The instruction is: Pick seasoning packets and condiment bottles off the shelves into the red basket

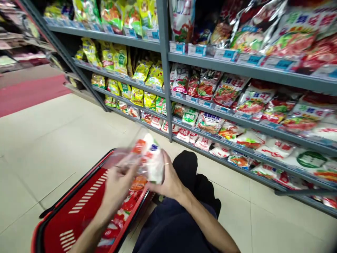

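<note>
My right hand (171, 179) is wrapped round a white packet (155, 165) with orange and blue print, held above the basket's inner side. My left hand (123, 175) is closed, with its fingers pinching a clear plastic bag (114, 160) just left of the packet. The plastic spreads around and behind the packet's left side; motion blur hides whether the packet is inside it. Below both hands stands a red shopping basket (88, 207) with a black rim. Red and white packets (118, 219) lie along its right side.
Grey shelving (165, 70) runs across the front. Yellow bags (142, 72) fill its left bay, and red and white bags (231, 89) its right bay. My dark-clothed knees (188, 165) are close to the lowest shelf. A red floor strip (34, 93) lies at the far left.
</note>
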### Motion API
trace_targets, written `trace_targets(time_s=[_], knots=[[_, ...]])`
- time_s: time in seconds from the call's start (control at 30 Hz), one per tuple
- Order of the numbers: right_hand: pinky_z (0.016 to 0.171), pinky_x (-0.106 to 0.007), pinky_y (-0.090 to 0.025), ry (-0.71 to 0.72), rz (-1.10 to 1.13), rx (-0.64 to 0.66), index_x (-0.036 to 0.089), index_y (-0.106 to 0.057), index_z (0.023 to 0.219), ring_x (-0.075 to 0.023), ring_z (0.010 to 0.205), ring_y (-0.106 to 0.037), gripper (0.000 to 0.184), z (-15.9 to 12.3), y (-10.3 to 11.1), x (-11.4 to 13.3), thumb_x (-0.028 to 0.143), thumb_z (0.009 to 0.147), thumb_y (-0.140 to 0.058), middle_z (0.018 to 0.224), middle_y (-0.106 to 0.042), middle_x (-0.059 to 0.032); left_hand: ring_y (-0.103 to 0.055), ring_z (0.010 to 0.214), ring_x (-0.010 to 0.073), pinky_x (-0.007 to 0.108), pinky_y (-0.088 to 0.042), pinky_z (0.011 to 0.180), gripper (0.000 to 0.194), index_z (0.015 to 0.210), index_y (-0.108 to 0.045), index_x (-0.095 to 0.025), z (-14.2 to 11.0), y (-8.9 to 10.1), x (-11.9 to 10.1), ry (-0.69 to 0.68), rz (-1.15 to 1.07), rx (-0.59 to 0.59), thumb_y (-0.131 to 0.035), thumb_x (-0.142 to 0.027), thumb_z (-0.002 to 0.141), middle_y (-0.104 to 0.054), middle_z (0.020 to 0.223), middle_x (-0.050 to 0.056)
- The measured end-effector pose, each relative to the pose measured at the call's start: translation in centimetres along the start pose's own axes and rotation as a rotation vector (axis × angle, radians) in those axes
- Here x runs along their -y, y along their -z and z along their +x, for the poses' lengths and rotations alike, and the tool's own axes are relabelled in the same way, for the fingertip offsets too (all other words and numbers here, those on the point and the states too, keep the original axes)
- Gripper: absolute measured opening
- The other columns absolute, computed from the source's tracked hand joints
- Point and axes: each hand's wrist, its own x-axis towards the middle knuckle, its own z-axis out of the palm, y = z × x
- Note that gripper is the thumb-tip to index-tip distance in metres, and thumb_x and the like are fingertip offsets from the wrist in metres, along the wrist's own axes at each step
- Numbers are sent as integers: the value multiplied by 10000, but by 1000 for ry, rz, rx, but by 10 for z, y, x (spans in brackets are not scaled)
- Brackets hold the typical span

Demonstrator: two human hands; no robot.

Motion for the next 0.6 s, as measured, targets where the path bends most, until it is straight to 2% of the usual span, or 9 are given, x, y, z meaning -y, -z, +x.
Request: trace_targets(time_s=[0.07,0.1,0.13,0.2,0.27,0.37,0.43,0.5,0.6], knots=[[1134,-510,-475,-71,196,-159,223,-316,1565,-321,1317,-593,1057,1,12,9,498,693,-846,1494,-553,-147,-749,1038,316,470,-640,904,508,1235,-742,-318,2,-35,-27,-99,-220,311,-736,-577,797,-785,1131,49],[1062,-503,-534,-109,293,-239,213,-387,1517,-313,1228,-654,900,-2,23,12,524,758,-757,1407,-627,-136,-715,1138,313,462,-609,996,527,1264,-726,-309,6,-49,-35,-151,-296,400,-743,-571,806,-752,1234,65],[998,-501,-571,-142,372,-306,203,-463,1457,-313,1168,-685,767,-7,37,15,553,803,-658,1335,-675,-127,-670,1230,305,452,-562,1078,524,1277,-716,-301,13,-60,-39,-204,-342,424,-731,-570,827,-714,1314,74],[938,-498,-598,-182,476,-416,194,-577,1344,-323,1147,-696,648,-19,68,23,582,830,-505,1257,-719,-113,-580,1351,293,448,-477,1171,511,1269,-705,-274,28,-80,-41,-250,-392,350,-700,-583,862,-655,1404,92],[956,-475,-592,-190,542,-489,205,-633,1291,-318,1192,-679,610,-35,96,37,576,834,-475,1237,-736,-90,-553,1374,314,478,-486,1147,587,1271,-682,-225,37,-99,-38,-160,-452,386,-672,-646,862,-619,1438,136],[1006,-424,-571,-193,630,-508,217,-686,1235,-305,1224,-668,555,-58,121,58,589,835,-584,1208,-757,-69,-607,1297,353,483,-598,971,750,1328,-623,-162,24,-130,-33,59,-590,770,-613,-740,850,-585,1455,204],[1017,-411,-565,-222,622,-487,206,-709,1199,-305,1200,-682,523,-73,130,65,550,806,-705,1185,-769,-70,-678,1177,337,439,-639,859,774,1338,-605,-142,1,-151,-30,130,-638,936,-700,-700,811,-636,1382,211],[992,-410,-581,-263,562,-522,199,-714,1184,-303,1152,-706,504,-89,134,65,471,769,-798,1178,-772,-69,-739,1001,294,391,-655,764,767,1284,-625,-120,-25,-169,-24,165,-651,933,-835,-603,727,-714,1241,188],[886,-384,-625,-363,483,-619,212,-696,1215,-282,1049,-745,505,-110,133,56,448,787,-823,1170,-774,-70,-751,801,252,337,-640,626,710,1166,-669,-100,-56,-190,-15,172,-613,789,-907,-527,650,-768,1060,150]])
